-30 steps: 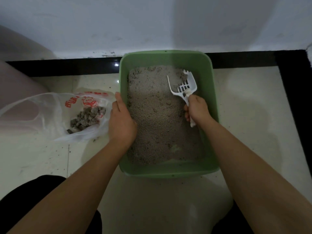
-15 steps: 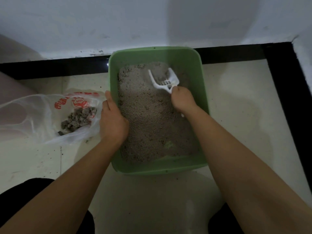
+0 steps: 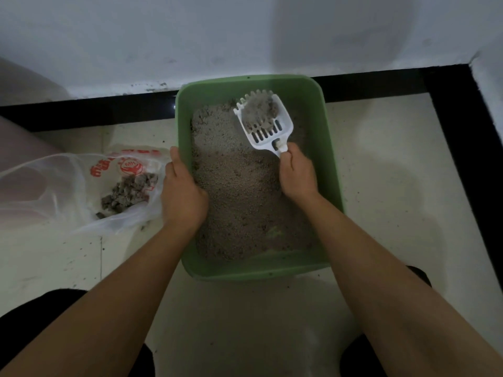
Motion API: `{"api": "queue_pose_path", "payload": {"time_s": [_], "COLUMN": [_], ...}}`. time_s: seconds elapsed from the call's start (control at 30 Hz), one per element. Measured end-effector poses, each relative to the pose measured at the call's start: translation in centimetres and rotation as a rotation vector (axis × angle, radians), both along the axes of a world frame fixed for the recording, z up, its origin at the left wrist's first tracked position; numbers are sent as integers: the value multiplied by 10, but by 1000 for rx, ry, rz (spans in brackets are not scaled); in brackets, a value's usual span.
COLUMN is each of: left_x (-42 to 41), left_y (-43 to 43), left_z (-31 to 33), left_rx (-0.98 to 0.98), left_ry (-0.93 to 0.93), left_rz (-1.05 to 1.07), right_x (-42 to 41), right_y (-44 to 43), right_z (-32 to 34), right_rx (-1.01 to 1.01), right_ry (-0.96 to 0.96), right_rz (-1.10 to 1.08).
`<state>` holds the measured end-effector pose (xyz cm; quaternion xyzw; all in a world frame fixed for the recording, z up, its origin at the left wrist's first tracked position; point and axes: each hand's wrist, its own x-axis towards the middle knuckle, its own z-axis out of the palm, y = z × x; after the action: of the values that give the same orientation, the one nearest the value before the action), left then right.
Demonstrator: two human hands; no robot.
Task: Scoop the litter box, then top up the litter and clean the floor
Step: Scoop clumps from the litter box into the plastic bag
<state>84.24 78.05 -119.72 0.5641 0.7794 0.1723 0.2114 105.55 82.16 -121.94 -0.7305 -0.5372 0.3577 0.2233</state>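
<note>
I see the green box (image 3: 325,148) on the floor (image 3: 394,186) against the wall (image 3: 190,36), filled with grey litter (image 3: 239,202). Right hand (image 3: 298,175) is curled tight round the handle of the white scoop (image 3: 265,123), which is held over the far end of the box, above the litter, slots up. A grey clump (image 3: 260,108) sits in the scoop's front, blurred. Left hand (image 3: 183,194) grips the box's left rim, thumb inside and fingers outside, mostly hidden. The bag (image 3: 68,186) lies open on the floor just left of the box, touching the left hand, with clumps (image 3: 128,193) inside. Stray grains dot the floor near the bag.
</note>
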Motion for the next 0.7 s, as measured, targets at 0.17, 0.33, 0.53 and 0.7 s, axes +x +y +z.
{"api": "queue_pose_path", "payload": {"time_s": [0.17,0.33,0.53,0.7], "left_x": [-2,-9,-30,-44], "left_y": [-1,-3,-29,-49], "left_z": [2,0,6,30], "left_rx": [10,39,23,-151], "left_ry": [-28,-102,-45,-168], "left_rz": [4,39,-32,-19], "right_x": [9,3,-17,-35], "right_y": [-19,-35,-59,-71], "right_z": [0,13,37,60], "right_rx": [55,42,11,-13], "right_ry": [29,62,27,-17], "right_rz": [11,-13,10,89]}}
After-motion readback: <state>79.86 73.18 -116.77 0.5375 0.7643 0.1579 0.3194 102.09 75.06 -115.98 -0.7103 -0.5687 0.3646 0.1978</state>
